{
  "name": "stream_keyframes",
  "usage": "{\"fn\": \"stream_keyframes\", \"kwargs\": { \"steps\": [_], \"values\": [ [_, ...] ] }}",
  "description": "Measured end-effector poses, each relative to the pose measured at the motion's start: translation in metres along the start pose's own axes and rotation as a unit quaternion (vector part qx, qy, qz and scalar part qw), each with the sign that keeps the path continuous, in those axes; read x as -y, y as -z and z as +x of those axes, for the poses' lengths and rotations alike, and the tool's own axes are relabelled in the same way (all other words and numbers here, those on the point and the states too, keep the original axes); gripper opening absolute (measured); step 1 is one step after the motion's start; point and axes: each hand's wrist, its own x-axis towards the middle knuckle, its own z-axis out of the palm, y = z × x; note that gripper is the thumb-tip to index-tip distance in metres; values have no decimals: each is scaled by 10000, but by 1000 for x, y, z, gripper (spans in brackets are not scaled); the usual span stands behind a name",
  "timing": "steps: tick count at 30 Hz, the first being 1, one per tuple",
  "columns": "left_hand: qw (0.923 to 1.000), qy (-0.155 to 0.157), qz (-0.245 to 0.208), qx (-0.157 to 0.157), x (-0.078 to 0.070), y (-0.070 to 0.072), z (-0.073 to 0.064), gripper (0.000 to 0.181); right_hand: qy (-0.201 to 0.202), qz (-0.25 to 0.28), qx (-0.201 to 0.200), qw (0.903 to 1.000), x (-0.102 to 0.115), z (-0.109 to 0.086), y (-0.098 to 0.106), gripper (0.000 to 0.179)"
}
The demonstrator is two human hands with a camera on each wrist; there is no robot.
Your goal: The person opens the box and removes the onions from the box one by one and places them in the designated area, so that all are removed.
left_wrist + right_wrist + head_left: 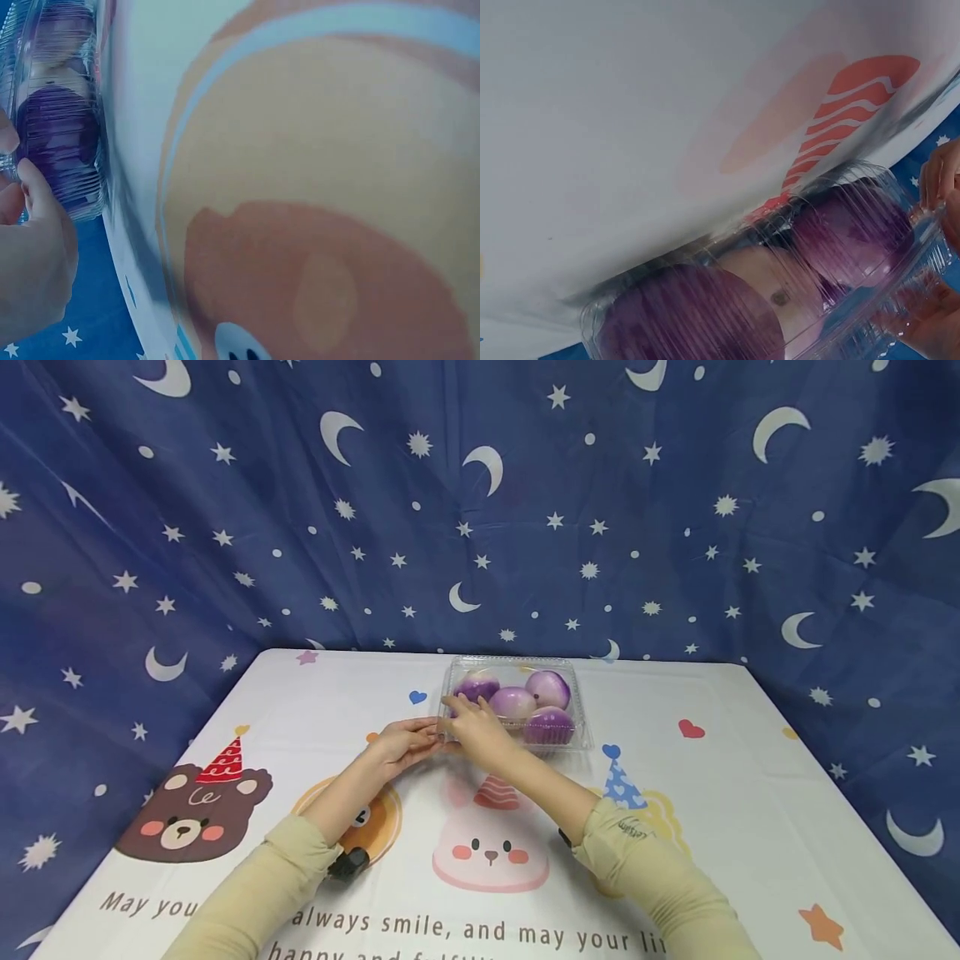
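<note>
A clear plastic clamshell box [582,739] stands at the back of the table, lid down. Inside lie several round purple-and-white pieces [549,725] that look like onions. My left hand [405,745] comes in from the left and pinches the rim at the box's near left corner. Reaching across the front, my right hand [480,731] grips that same corner, its fingers over the lid's left edge. Left thumb and fingers [45,202] show at the box's ribbed end in the left wrist view. Both hands [941,184] meet at that end in the right wrist view.
A white tablecloth [630,893] printed with animal faces, hearts and lettering covers the table. Close behind the box hangs a blue curtain [525,610] with moons and stars. Dark wrist gear [348,863] sits under the left sleeve's cuff.
</note>
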Motion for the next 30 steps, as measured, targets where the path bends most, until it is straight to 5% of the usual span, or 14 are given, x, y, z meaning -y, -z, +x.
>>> {"fn": "stream_keyframes", "kwargs": {
  "steps": [8,20,26,30],
  "values": [
    [9995,-270,133,-121,4,2,-2,52,175,-2,-238,9996,6,-3,-3,22],
    [9975,-587,363,-171,7,0,1,49,111,-1444,-296,9890,12,-7,-13,27],
    [9880,-798,1250,-426,7,-5,1,51,23,-1309,-476,9902,9,-10,-14,31],
    [9878,-796,1238,-511,9,-5,-1,51,-29,-931,-445,9947,10,-10,-11,27]
  ]
}}
